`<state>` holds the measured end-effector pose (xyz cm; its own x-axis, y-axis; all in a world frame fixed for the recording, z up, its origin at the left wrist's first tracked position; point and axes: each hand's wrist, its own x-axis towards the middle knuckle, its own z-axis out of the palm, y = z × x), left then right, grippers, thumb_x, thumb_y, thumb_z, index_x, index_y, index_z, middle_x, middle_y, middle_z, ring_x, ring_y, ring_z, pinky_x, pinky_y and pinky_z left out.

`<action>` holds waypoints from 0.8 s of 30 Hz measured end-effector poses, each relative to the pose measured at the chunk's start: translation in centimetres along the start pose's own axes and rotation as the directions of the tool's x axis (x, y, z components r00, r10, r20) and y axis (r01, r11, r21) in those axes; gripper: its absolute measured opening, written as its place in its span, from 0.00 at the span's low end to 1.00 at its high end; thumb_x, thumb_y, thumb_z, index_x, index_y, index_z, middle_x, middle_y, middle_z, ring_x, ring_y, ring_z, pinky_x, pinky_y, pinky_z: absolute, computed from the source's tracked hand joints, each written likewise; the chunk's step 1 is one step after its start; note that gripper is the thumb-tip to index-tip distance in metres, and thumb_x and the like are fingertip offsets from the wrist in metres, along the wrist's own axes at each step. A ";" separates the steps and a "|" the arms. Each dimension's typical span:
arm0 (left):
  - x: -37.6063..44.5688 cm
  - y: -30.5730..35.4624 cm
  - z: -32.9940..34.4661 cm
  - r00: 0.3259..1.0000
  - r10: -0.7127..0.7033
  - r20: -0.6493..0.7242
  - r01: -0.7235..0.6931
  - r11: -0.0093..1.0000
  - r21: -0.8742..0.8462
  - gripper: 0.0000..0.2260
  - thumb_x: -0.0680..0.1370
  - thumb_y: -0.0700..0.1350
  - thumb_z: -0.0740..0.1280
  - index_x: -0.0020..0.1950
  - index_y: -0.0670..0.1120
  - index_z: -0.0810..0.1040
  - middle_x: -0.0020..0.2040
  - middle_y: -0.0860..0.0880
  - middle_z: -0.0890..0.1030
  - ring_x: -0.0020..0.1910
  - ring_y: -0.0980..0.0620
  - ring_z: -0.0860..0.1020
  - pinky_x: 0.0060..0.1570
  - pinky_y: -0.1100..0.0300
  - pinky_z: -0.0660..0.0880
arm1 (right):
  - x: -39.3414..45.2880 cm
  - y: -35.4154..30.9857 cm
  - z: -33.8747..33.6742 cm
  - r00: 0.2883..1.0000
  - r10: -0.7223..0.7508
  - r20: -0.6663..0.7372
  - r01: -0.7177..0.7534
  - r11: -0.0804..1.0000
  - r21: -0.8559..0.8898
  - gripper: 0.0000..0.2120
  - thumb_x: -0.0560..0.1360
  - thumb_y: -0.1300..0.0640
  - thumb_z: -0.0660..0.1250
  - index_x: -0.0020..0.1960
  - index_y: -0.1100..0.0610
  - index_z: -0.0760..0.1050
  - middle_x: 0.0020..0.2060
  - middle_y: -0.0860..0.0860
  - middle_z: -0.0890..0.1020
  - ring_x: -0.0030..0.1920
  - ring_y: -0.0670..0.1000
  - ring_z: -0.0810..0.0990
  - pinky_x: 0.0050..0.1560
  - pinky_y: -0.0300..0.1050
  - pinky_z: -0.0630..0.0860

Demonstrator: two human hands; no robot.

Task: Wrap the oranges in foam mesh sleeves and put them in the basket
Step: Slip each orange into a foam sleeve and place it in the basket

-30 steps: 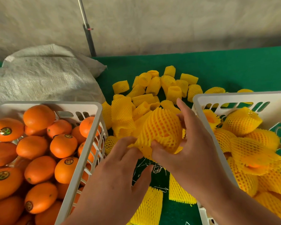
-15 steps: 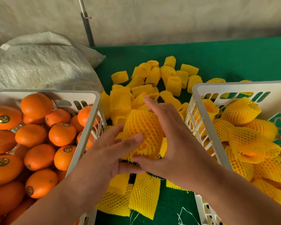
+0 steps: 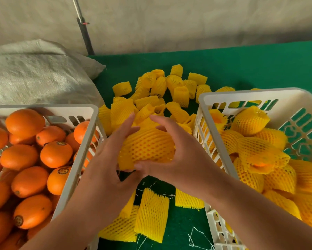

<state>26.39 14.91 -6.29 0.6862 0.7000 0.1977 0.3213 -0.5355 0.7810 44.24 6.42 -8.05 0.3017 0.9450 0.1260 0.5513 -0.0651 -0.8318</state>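
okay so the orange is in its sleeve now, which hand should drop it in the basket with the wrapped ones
Probably the right hand. It already grips the sleeved orange and sits beside the basket of wrapped oranges on the right. The left hand also holds it but lies nearer the bare-orange basket.

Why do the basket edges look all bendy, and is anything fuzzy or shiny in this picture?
Head view: the wide-angle lens bows the rims of the left basket and right basket; the left hand and right hand around the sleeved orange look slightly soft; soft highlights sit on the bare oranges; light is dim and warm.
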 end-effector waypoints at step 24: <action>0.1 -7.4 0.7 0.693 -0.417 0.588 -0.082 0.764 0.640 0.14 0.80 0.68 0.61 0.55 0.59 0.71 0.50 0.59 0.77 0.49 0.63 0.77 0.49 0.71 0.72 | -14.5 9.6 -19.8 0.626 0.305 -0.718 -0.545 0.829 -0.123 0.37 0.67 0.37 0.80 0.70 0.45 0.70 0.60 0.46 0.77 0.52 0.44 0.77 0.45 0.34 0.72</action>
<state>24.57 18.63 -12.43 0.7251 0.4311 -0.5369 0.6066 -0.7689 0.2019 60.55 -14.22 -7.21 0.9153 0.3417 0.2131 0.3882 -0.6085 -0.6921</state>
